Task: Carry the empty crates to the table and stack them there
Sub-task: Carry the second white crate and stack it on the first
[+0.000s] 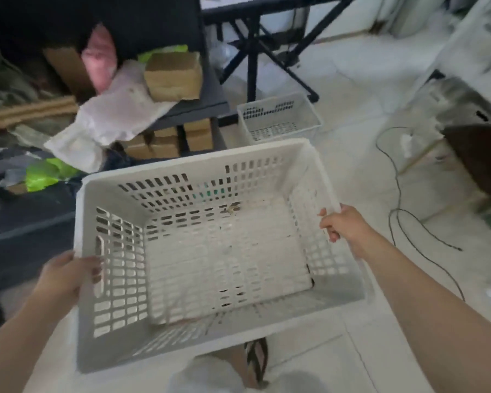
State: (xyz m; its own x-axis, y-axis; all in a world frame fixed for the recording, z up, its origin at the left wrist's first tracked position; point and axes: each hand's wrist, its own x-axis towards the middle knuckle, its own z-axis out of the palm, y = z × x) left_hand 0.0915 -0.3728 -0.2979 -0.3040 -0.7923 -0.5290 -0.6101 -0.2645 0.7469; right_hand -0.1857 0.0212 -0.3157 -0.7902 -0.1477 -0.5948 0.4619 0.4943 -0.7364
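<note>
A large white slotted crate (227, 251) fills the middle of the view, held up off the floor and empty inside. My left hand (65, 275) grips its left wall by the handle slot. My right hand (342, 224) is closed over the rim of its right wall. A smaller white crate (278, 117) sits on the pale tiled floor further ahead, also empty. Behind it stands a black folding table (267, 12) on crossed legs, its top only partly in view at the upper edge.
A dark shelf (199, 106) at left carries cardboard boxes (173, 75), white cloth and a pink bag. Clutter with green scraps lies at far left. A black cable (397, 194) snakes over the floor at right, near a dark box (482, 157). My feet show below the crate.
</note>
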